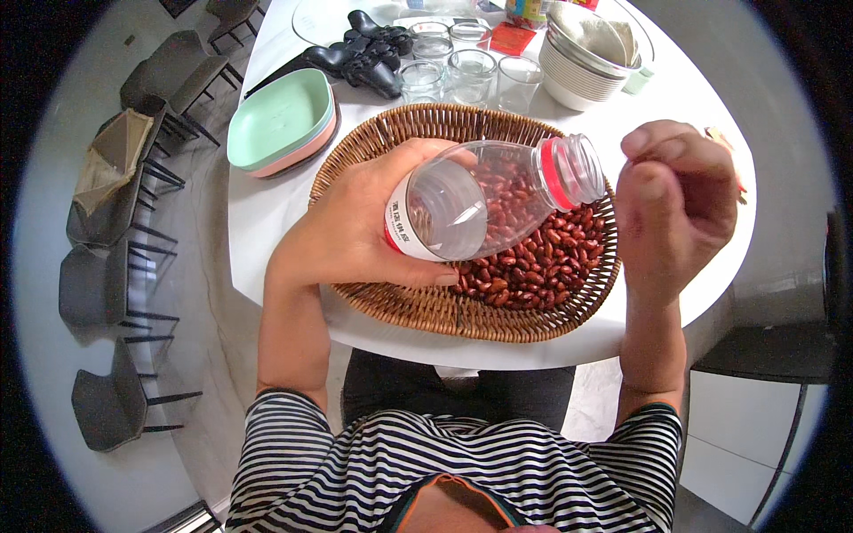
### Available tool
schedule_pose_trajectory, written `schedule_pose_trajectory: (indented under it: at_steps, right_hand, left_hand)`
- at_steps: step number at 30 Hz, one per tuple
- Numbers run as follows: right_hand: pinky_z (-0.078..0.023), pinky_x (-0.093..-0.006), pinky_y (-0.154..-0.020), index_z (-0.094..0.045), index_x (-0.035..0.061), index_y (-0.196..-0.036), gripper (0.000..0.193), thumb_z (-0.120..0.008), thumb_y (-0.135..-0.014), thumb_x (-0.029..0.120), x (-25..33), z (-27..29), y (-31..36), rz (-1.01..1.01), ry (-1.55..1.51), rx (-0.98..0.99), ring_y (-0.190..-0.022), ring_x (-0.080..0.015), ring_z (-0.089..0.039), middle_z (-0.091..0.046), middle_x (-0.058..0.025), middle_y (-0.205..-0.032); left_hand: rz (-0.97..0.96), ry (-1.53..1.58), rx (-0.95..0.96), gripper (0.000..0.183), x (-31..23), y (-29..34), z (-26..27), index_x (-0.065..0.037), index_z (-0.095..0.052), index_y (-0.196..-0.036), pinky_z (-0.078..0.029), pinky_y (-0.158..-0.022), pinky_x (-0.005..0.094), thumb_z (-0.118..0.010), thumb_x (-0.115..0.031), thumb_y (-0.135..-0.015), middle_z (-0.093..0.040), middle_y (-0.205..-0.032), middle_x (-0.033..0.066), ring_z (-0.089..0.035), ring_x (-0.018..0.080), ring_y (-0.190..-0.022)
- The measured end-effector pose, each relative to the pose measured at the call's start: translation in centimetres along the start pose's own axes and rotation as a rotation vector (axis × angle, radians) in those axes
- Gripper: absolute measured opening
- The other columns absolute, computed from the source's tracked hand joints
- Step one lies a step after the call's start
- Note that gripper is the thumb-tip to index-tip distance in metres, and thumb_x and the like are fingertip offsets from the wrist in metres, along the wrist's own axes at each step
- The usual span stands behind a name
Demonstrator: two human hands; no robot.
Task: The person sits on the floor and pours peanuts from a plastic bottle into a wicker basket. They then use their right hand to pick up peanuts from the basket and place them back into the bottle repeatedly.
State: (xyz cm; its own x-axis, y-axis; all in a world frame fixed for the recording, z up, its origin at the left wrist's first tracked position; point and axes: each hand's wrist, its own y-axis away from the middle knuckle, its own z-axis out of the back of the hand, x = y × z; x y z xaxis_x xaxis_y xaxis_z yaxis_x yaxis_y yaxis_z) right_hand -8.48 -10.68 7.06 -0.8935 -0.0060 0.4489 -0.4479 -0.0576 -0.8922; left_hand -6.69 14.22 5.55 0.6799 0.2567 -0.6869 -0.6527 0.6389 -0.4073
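Note:
My left hand (351,222) is wrapped round a clear plastic bottle (511,200), which leans with its uncapped mouth toward the right. A red ring circles its neck, and a white label wraps the part near my palm. No beans show clearly inside it. Just right of the mouth, my right hand (680,209) is raised with its fingers curled and thumb pressed against them; whatever they may pinch is hidden. Below both hands lies an oval brown wicker basket (444,322) on the table, holding many dark red beans (542,271). The bottle hides part of them.
Stacked plastic trays (280,124), the top one mint green, lie at the table's left. Behind the basket stand several glasses (471,71), a black object with knobs (369,58) and stacked bowls (577,71). Grey chairs (98,284) line the left wall.

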Motion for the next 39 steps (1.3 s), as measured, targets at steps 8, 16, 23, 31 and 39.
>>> schedule_pose_trajectory:
  at_steps: [8, 16, 23, 31, 39]
  right_hand:
    - [-0.039, -0.0182, -0.051, -0.062, -0.0014, -0.092, 0.015, -0.052, -0.090, 0.010, -0.1, 0.0, -0.8, 0.050, 0.345, 0.064, -0.054, -0.0039, -0.047, -0.062, -0.0140, -0.093]
    - [-0.050, -0.0387, -0.064, -0.065, 0.0038, -0.082, 0.021, -0.068, -0.070, 0.021, -0.7, -0.6, 0.2, -0.320, 0.881, 0.780, -0.071, -0.0313, -0.061, -0.063, -0.0116, -0.083]
    - [-0.051, -0.0393, -0.069, -0.064, 0.0058, -0.076, 0.010, -0.058, -0.073, 0.012, -1.2, -1.0, 1.1, -0.253, 0.901, 0.914, -0.075, -0.0279, -0.063, -0.064, -0.0109, -0.078]
    - [-0.043, -0.0205, -0.050, -0.065, 0.0037, -0.088, 0.020, -0.069, -0.070, -0.003, -0.7, -0.1, -0.5, -0.303, 0.559, 0.244, -0.055, -0.0087, -0.054, -0.065, -0.0037, -0.077]
    - [-0.047, -0.0257, -0.069, -0.061, -0.0015, -0.098, 0.017, -0.062, -0.082, 0.005, 0.1, -0.5, -0.4, 0.125, 0.302, 0.175, -0.081, -0.0164, -0.058, -0.062, -0.0139, -0.090]
  left_hand:
    - [-0.006, -0.039, -0.019, 0.083, -0.3, 0.2, 0.2, -0.003, -0.048, -0.122, -0.046, -0.087, 0.0319, -0.085, -0.020, -0.050, -0.061, -0.111, 0.0099, -0.061, 0.0229, -0.099]
    - [-0.044, -0.028, -0.014, 0.088, 0.2, 0.3, 0.2, -0.002, -0.045, -0.124, -0.045, -0.089, 0.0324, -0.087, -0.024, -0.050, -0.059, -0.115, 0.0103, -0.060, 0.0242, -0.102]
    - [-0.081, 0.006, 0.005, 0.096, 1.0, 0.2, 0.3, -0.002, -0.045, -0.124, -0.045, -0.089, 0.0330, -0.088, -0.037, -0.046, -0.058, -0.117, 0.0110, -0.059, 0.0253, -0.103]
    - [0.005, 0.202, -0.044, 0.088, 1.8, 0.5, -0.3, -0.003, -0.048, -0.122, -0.045, -0.087, 0.0312, -0.085, -0.041, -0.052, -0.061, -0.107, 0.0100, -0.060, 0.0216, -0.099]
    - [0.023, 0.184, -0.025, 0.081, 1.0, 0.4, -0.2, -0.004, -0.050, -0.121, -0.045, -0.086, 0.0305, -0.084, -0.034, -0.055, -0.063, -0.104, 0.0096, -0.061, 0.0218, -0.097]
